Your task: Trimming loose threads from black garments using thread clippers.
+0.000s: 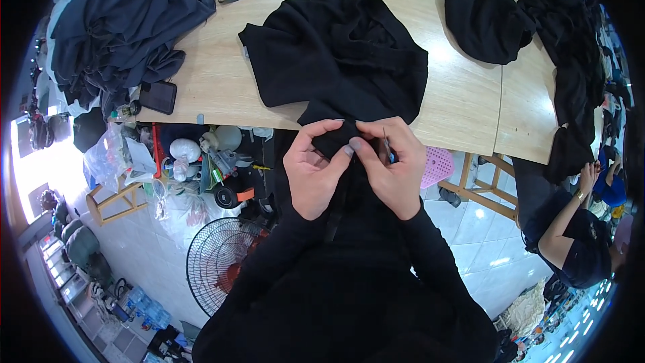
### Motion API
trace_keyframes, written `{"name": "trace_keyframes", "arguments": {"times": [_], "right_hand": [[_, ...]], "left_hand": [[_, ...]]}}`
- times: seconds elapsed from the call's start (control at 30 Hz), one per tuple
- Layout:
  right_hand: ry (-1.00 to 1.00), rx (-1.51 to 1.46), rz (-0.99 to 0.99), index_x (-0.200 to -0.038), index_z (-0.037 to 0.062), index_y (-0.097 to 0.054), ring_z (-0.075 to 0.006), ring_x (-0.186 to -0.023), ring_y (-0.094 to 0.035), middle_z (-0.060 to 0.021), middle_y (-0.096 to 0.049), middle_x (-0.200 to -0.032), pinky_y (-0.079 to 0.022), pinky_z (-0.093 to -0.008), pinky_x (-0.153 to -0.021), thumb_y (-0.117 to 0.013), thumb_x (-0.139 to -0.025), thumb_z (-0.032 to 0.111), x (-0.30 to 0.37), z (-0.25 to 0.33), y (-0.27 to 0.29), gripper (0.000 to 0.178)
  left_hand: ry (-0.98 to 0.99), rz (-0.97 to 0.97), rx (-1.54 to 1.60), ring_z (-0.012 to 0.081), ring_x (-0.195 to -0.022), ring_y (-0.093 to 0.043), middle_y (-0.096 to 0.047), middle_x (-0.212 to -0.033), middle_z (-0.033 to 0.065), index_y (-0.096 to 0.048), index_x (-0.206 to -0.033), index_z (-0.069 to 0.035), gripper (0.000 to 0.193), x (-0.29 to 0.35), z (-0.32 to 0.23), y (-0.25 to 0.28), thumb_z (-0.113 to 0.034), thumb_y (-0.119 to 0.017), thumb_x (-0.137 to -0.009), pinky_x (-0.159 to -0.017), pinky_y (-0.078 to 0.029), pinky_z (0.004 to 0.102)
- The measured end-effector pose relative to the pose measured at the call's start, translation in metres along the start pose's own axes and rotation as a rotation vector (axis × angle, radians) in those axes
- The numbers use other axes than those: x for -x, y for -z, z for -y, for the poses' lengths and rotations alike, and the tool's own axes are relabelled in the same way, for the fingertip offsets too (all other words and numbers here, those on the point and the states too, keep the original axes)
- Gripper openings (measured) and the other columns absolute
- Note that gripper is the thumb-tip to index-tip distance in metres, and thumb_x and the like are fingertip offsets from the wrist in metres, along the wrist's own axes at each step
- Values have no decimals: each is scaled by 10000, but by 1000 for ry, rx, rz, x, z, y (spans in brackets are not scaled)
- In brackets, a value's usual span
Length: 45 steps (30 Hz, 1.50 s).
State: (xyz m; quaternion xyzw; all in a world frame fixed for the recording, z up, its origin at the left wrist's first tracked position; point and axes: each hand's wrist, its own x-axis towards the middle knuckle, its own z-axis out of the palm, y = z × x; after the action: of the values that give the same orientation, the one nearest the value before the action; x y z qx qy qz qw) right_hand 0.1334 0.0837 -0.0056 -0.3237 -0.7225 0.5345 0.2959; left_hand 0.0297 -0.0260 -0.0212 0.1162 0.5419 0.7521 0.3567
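Note:
A black garment (316, 54) lies bunched on the table, its near end drawn over the front edge toward me. My left hand (310, 173) pinches that end between thumb and fingers. Close beside it, my right hand (395, 167) grips the same cloth, the two thumbs nearly meeting. Tucked in the right hand's fingers is a small tool (390, 156) with a blue part and a thin metal tip; most of it is hidden. The pinched fabric is dark, so its exact part cannot be made out.
Dark clothes pile (134, 20) at the far left, with a phone (158, 97) beside them. Another black garment (487, 23) lies right on the wooden table (463, 104). A floor fan (225, 262) stands low left. At right, a person (571, 235) handles black cloth.

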Motion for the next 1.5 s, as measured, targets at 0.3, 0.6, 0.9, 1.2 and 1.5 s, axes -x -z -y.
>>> {"name": "trace_keyframes", "arguments": {"times": [0.3, 0.6, 0.9, 1.2, 1.5], "right_hand": [[22, -98, -69, -1013, 10, -677, -147, -740, -599, -68, -646, -937, -440, -243, -674, -731, -969, -40, 2, -14, 12, 86], [254, 130, 24, -1193, 39, -803, -229, -867, -748, -98, -692, -987, -559, -305, -688, -850, -837, -69, 1, -7, 12, 375], [-82, -446, -13, -1096, 59, -655, -122, -780, -610, -56, -650, -959, -472, -251, -696, -655, -1003, -34, -5, -31, 32, 132], [-142, 29, 146, -1098, 15, -617, -153, -775, -664, -95, -686, -860, -503, -282, -701, -838, -958, 165, 3, -17, 30, 301], [54, 54, 115, -1014, 20, -671, -171, -699, -738, -103, -758, -814, -506, -267, -625, -907, -917, 204, -8, -22, 22, 314]], "left_hand": [[51, -35, -42, 143, -1127, -706, -718, -1259, 106, -651, -1343, 64, 494, 0, -8, 3, 184, -774, -880, -990, -565, 251], [45, 36, -139, 174, -1158, -713, -700, -1340, 145, -640, -1395, 71, 549, 1, -13, -1, 204, -750, -874, -997, -580, 272], [15, -27, -69, 99, -1048, -712, -730, -1242, 108, -639, -1435, 61, 556, -6, -20, -3, 183, -740, -902, -843, -568, 195], [23, 9, -46, 142, -1126, -716, -717, -1287, 131, -614, -1456, 75, 570, -12, -19, 1, 185, -730, -909, -959, -587, 256], [17, 57, -71, 150, -1136, -716, -715, -1290, 140, -602, -1468, 71, 575, -9, -25, -1, 188, -713, -916, -937, -593, 252]]}}
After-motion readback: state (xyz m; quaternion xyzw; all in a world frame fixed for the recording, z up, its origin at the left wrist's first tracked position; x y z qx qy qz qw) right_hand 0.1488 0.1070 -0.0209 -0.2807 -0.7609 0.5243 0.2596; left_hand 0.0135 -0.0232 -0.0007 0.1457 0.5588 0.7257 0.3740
